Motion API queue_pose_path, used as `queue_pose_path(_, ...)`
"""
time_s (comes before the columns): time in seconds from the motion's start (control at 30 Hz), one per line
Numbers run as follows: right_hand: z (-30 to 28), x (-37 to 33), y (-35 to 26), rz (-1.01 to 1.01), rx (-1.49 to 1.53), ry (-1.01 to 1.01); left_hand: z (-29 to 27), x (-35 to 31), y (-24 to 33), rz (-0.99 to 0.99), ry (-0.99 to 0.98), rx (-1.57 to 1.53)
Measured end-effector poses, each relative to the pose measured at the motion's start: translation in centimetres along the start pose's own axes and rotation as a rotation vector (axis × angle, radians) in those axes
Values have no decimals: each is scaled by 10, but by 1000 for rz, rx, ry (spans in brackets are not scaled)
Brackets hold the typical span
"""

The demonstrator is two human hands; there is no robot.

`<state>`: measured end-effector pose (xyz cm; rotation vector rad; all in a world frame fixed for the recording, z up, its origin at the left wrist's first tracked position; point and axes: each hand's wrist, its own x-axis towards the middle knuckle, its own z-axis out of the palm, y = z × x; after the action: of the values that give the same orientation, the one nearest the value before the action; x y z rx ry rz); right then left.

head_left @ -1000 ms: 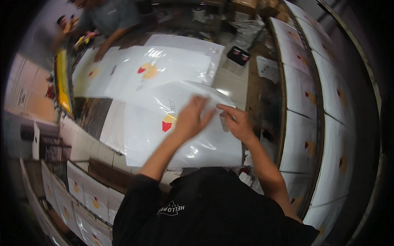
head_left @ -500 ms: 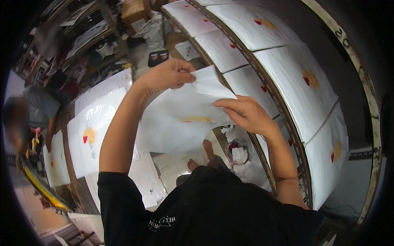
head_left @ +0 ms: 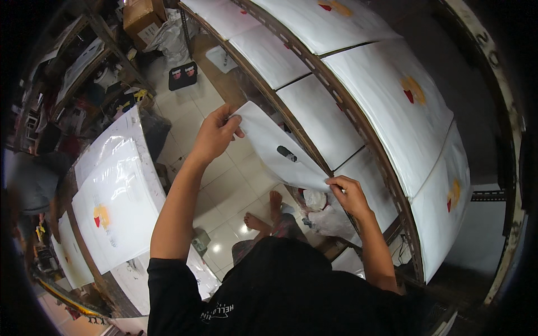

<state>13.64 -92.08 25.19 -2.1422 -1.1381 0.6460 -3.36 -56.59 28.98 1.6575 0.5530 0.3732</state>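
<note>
A thin, limp white sheet is stretched between my two hands over the gap between the table and the rack. Its visible face bears a small dark print. My left hand is closed on its far left corner, thumb against fingers. At the near right end, beside the rack's edge, my right hand pinches another corner. The sheet hangs tilted, and its other side is mostly turned out of sight. Similar white sheets with yellow and red prints lie on the rack to the right.
A metal-framed rack with stacked levels curves along the right. On the left stands a table with a printed white sheet, and a person is beyond it. Plastic bags lie below the rack; a cardboard box stands far left.
The sheet has swung from spread out with a yellow print showing to steeply tilted with a dark print showing. My hands have moved farther apart, the right one nearer to me. The view has shifted.
</note>
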Motion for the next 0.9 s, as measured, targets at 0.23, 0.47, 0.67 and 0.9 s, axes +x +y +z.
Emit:
queue_pose_path(0.23, -4, 31, 72, -41, 164, 432, 18, 68, -63, -94, 18, -51)
queue_pose_path(0.47, -54, 118, 170, 429, 108, 836, 79, 204, -88, 188, 70, -95)
queue_pose_path(0.67, -189, 235, 268, 627, 449, 822, 119, 275, -50, 492, 86, -136)
queue_pose_path(0.9, -256, 233, 352, 786, 481, 795, 142, 169, -162, 643, 237, 383)
